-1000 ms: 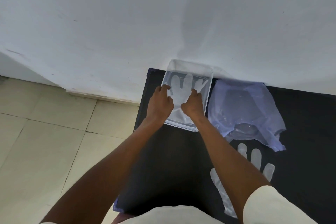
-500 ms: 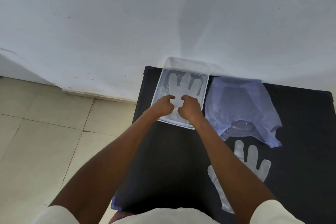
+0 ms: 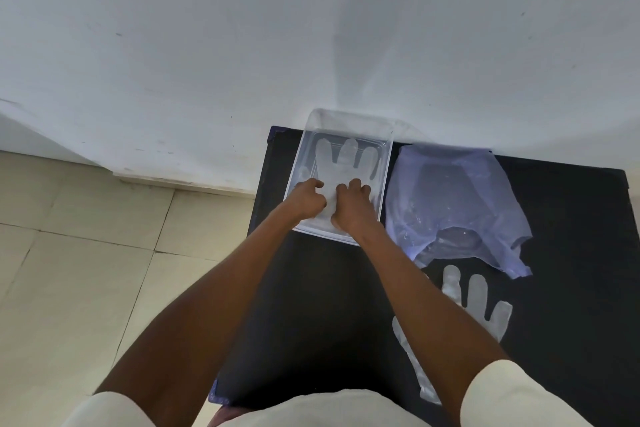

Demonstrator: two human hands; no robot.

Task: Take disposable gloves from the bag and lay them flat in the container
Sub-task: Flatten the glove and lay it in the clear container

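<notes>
A clear plastic container point(image 3: 388, 163) stands at the far left of the black table, against the wall. A translucent disposable glove point(image 3: 343, 159) lies spread inside it, fingers pointing away from me. My left hand point(image 3: 306, 199) and my right hand point(image 3: 353, 208) rest side by side on the glove's palm and cuff, fingers curled and pressing down on it. To the right of the container lies the pale blue plastic bag point(image 3: 450, 198), crumpled and open toward me. A second glove point(image 3: 481, 302) lies flat on the table nearer me, partly hidden by my right forearm.
The black table point(image 3: 311, 305) has its left edge beside my left arm, with beige floor tiles point(image 3: 76, 270) beyond it. A white wall point(image 3: 311, 28) rises right behind the container and bag.
Both hands slid back from the glove's fingers toward its palm and cuff and drew closer together. The glove now lies flatter in the container.
</notes>
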